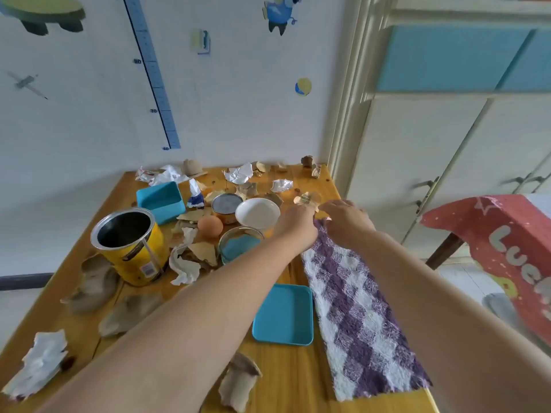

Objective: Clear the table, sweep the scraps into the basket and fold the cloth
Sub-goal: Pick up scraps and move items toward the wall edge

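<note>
With both arms stretched out over the table (pixel 286 383), I have my left grip (pixel 296 226) and my right grip (pixel 347 222) side by side at the far end of the cloth (pixel 357 317). Each grip is narrow, its fingers curled down and pinching the cloth's far edge. The cloth is purple and white in checks. It lies flat in a long strip down the right side of the table, from my hands back to the near edge.

Just left of the cloth sits a flat blue tray (pixel 283 315), touching its edge or very nearly so. Beyond my left forearm stand a glass dish (pixel 238 247) with something blue in it, a brown egg (pixel 210 226), a white bowl (pixel 257 213) and a round tin (pixel 227 204), all close together. Further left are an open yellow can (pixel 134 248) and, behind it, a blue box (pixel 162 201).

Scraps (pixel 238 173) of white paper and brown card lie all over the table: thick along the far edge by the wall, around the can, and near me, where a torn white piece (pixel 38 362) lies at the left corner and a brown piece (pixel 238 383) under my left arm.
</note>
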### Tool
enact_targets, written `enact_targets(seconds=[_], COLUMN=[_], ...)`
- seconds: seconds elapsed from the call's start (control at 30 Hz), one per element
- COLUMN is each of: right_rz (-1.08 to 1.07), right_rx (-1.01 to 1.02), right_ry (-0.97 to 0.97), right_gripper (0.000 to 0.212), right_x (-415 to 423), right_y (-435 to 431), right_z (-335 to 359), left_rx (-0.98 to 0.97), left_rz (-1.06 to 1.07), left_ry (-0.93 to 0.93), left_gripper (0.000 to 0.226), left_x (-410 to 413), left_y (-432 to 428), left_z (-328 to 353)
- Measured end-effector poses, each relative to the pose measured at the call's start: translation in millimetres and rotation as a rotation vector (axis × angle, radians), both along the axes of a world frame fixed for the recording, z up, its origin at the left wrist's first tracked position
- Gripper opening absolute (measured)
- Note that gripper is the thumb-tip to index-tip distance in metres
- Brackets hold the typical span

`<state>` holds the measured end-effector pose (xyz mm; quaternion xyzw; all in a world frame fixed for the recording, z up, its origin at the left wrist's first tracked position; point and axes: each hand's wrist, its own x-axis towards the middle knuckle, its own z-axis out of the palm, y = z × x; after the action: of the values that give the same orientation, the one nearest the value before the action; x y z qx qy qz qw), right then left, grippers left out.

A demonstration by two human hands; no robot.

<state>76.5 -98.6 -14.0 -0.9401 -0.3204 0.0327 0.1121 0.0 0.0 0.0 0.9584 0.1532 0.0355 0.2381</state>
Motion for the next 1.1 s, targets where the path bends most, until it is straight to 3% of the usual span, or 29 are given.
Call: enact_targets(seconds=[0.17, 0.3, 0.63, 0.73, 0.83, 0.97, 1.1], right_rz=[-0.026, 0.002, 0.013, 0.029, 0.023, 0.038, 0.085], right_rx=[-0.165, -0.161, -0.355, -0.314, -0.216, -0.093, -0.033], right_ry=[0.079, 0.084, -0.033, -0.039, 0.003, 0.021, -0.052], right_gripper=[0.043, 0.047, 0.019, 0.021, 0.013, 0.011, 0.015], right_x=[26, 44, 50, 46, 42, 31, 16], right_y=[-4, 0, 8, -3, -18, -40, -59], right_z=[-20, -29, -23, -21, -11, 17, 40], left_rx=[0.042, 0.079, 0.189, 0.107, -0.121, -0.279, -0.317], left_rz=[-0.007, -0.014, 0.063, 0.098, 0.153, 0.140, 0.097], left_ry=[0.117, 0.214, 0.228, 0.192, 0.113, 0.027, -0.070], left_gripper=[0.019, 0.029, 0.030, 0.034, 0.034, 0.009, 0.029], left_x=[27, 39, 41, 36, 30, 15, -3], left_y=[6, 8, 2, -1, -1, -1, -9], left_z=[-21, -39, -26, -23, -15, 4, 17])
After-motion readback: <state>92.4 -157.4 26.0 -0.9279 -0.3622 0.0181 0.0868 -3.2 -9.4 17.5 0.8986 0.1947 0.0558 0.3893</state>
